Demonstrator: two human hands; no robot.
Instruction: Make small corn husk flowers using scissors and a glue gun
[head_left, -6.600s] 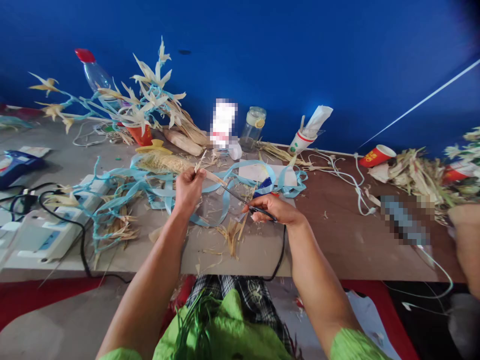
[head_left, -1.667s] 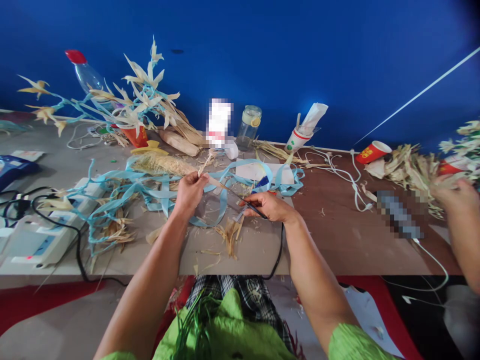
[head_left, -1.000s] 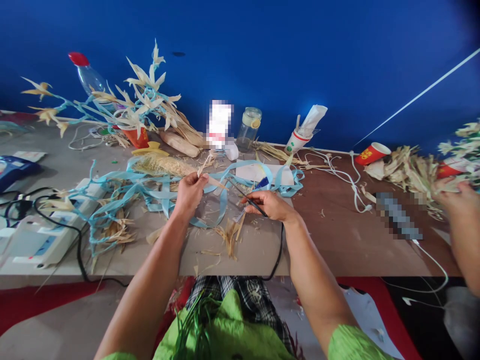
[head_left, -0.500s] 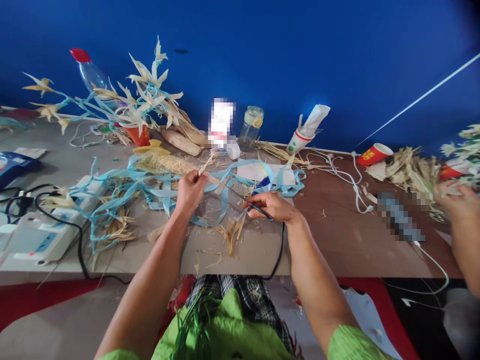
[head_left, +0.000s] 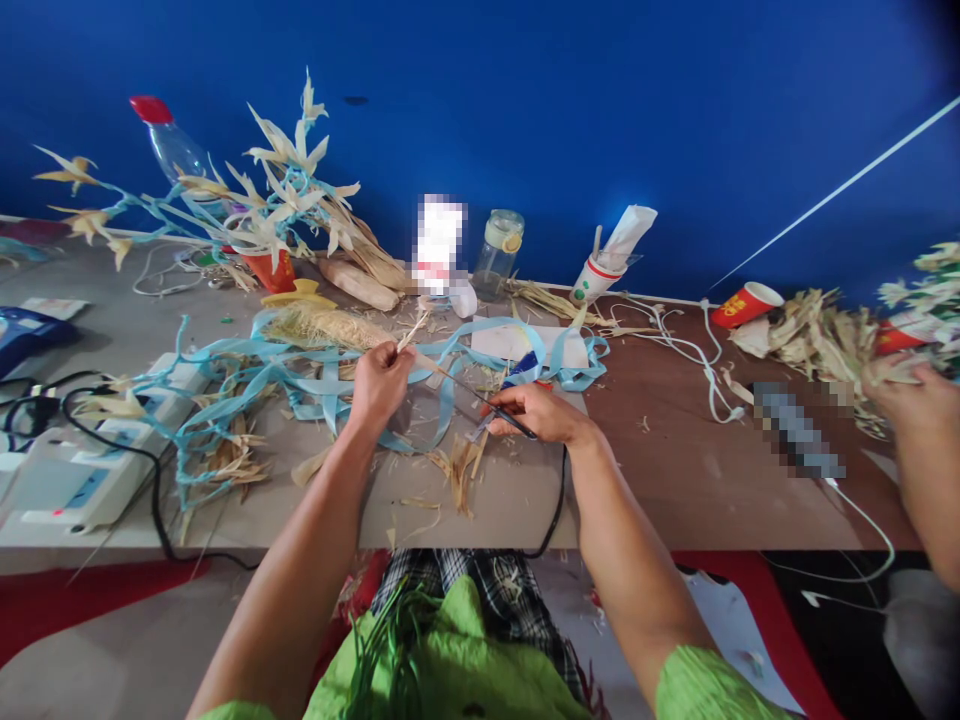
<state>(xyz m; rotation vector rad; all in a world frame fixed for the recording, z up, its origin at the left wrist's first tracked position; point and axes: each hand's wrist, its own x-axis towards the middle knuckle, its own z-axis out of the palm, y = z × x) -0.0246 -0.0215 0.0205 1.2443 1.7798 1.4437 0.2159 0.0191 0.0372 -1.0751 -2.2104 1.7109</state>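
My left hand [head_left: 381, 380] is closed in a pinch on a pale corn husk strip [head_left: 412, 332]. Its end sticks up past my fingertips, and a length of it runs right. My right hand [head_left: 536, 412] is closed around dark-handled scissors [head_left: 519, 422], whose thin blade points left toward the strip. Whether blade and strip touch, I cannot tell. Light blue ribbon [head_left: 330, 395] lies looped around and behind both hands. Dry husk scraps [head_left: 459, 475] are on the table below and between them.
Husk flowers on blue stems [head_left: 292, 185] stand in a red cup [head_left: 271, 270] at back left. Near them are a power strip [head_left: 124, 450] and black cable. Behind stand a glass jar [head_left: 500, 250] and a white cup [head_left: 596, 278]. At right, another person's hand [head_left: 911, 395] touches husks.
The whole view has shifted slightly. Both hands keep nearly the same pose, with the strip and scissors still held.
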